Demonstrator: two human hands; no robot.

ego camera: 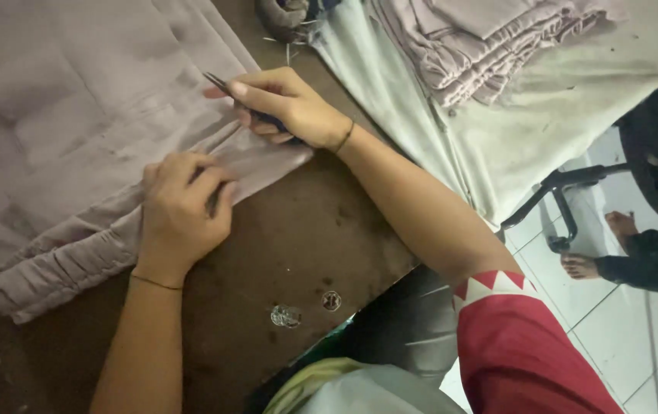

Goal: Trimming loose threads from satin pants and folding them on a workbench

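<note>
Under both hands lies a pale mauve, soft woven garment (76, 146), spread flat on the dark brown wooden tabletop (306, 230), with a gathered, ruched band along its near edge just left of the left wrist. The right hand (287, 106) pinches a slim dark metal tool (225, 86), like small snips or tweezers, between thumb and fingers; its tip points up and left onto the cloth, and its dark handle end is mostly hidden inside the grip. The left hand (182, 216) is curled into a loose fist, knuckles up, pressing a fold of the same cloth down just below and left of the right hand; what its fingertips pinch cannot be made out. Each wrist carries a thin band, and the right forearm runs back to a red sleeve with a white zigzag edge (509, 337).

Near the left elbow, on bare tabletop, sit two small round metal discs (307, 308). Beyond the right hand, a stack of folded mauve pieces (482, 46) rests on a stained pale green sheet (574, 107). Far right of the right arm, over white floor tiles (628, 330), stand a black metal chair frame (562, 192) and another person's bare feet (601, 245), the body cut off by the edge.
</note>
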